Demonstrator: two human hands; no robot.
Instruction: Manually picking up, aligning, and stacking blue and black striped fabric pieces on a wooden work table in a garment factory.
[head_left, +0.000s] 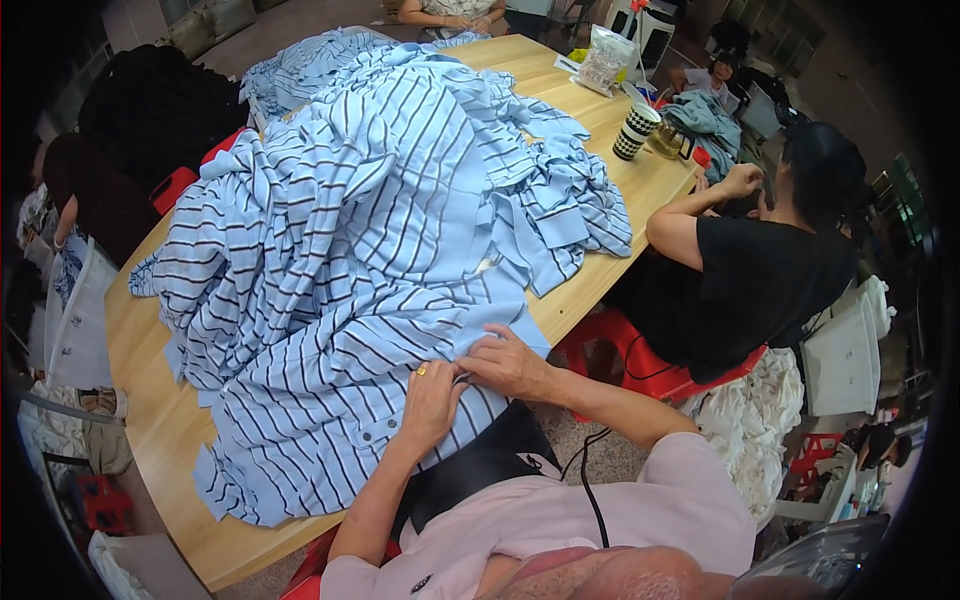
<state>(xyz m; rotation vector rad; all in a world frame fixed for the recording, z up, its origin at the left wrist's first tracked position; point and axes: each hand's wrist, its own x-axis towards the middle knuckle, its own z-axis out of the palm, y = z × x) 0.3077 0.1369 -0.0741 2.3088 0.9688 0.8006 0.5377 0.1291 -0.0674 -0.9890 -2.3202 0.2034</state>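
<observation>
A light blue garment point(300, 430) with dark and white stripes lies spread along the near edge of the table, two dark buttons showing on it. My left hand point(430, 405), with a yellow ring on one finger, is closed on its cloth. Right beside it, my right hand point(510, 362) pinches the same garment near a plain blue band. The fingertips of both hands almost meet, and whatever fine detail sits between them is hidden. Behind the hands rises a big heap of matching striped garments point(330, 180), with plain blue bands and edges among the folds.
The wooden table point(140, 370) carries a checked paper cup point(636, 132), a glass teapot point(668, 140) and a clear plastic bag point(605, 62) at its far right. A co-worker in black point(770, 270) sits on the right on a red stool point(665, 375). White cloth point(750, 430) is piled behind that stool.
</observation>
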